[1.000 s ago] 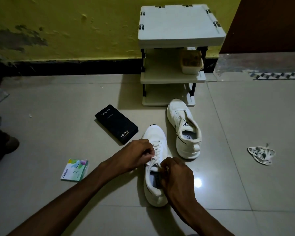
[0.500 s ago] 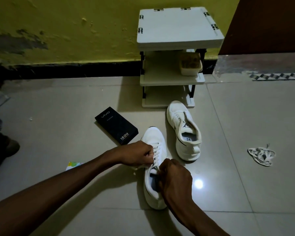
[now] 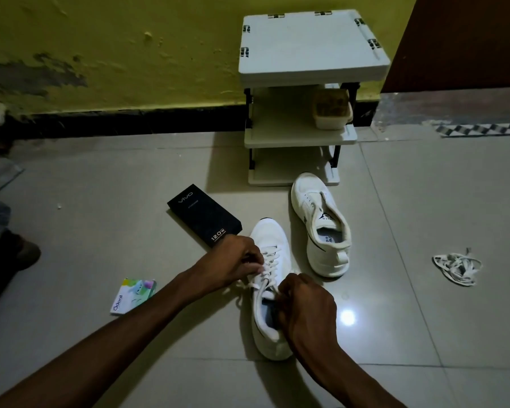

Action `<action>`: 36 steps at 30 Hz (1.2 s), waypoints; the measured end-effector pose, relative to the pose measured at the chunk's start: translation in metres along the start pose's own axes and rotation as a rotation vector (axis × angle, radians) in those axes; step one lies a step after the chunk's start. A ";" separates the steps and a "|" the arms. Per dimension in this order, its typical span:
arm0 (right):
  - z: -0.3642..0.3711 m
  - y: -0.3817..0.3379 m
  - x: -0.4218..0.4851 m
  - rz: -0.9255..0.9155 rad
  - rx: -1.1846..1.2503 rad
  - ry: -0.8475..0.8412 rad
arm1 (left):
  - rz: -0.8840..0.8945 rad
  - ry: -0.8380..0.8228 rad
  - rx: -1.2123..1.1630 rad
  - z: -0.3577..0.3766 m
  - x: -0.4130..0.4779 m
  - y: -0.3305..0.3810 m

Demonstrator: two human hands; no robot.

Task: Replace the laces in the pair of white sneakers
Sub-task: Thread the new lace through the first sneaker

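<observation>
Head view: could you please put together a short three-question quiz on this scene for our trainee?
1. True or false: the far sneaker is laced.
2. What lies on the floor to the right of both sneakers? A loose lace bundle; B black vivo box; C Odonil box.
3. Fill in: the left hand and right hand both grip the near sneaker's ___.
Key: 1 false; 2 A; 3 laces.

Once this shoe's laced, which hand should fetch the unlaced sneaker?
Right, probably. The unlaced sneaker lies to the right of the near sneaker, beside the right hand. The left hand, pinching the lace, would have to cross over the shoe and the right arm.
</observation>
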State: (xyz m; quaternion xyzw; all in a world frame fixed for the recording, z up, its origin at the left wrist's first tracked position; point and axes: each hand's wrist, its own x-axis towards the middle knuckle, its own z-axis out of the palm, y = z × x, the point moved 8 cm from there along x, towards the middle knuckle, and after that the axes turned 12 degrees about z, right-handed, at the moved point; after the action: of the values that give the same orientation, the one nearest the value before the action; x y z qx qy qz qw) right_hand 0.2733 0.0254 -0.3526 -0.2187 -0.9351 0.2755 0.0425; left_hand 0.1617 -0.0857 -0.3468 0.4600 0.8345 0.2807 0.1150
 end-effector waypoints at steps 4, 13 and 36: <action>-0.001 0.001 0.000 -0.005 -0.023 0.043 | -0.009 0.040 -0.054 0.002 -0.001 0.001; 0.005 0.003 0.000 0.006 -0.021 -0.020 | -0.079 -0.053 -0.028 0.018 0.003 -0.003; 0.001 0.001 0.000 -0.025 -0.030 0.102 | -0.117 -0.178 -0.154 0.021 0.004 -0.008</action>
State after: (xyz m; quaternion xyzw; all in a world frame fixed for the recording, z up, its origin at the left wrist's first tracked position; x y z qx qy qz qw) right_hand 0.2740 0.0260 -0.3539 -0.2214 -0.9385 0.2492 0.0902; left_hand 0.1631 -0.0781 -0.3682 0.4232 0.8224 0.2951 0.2397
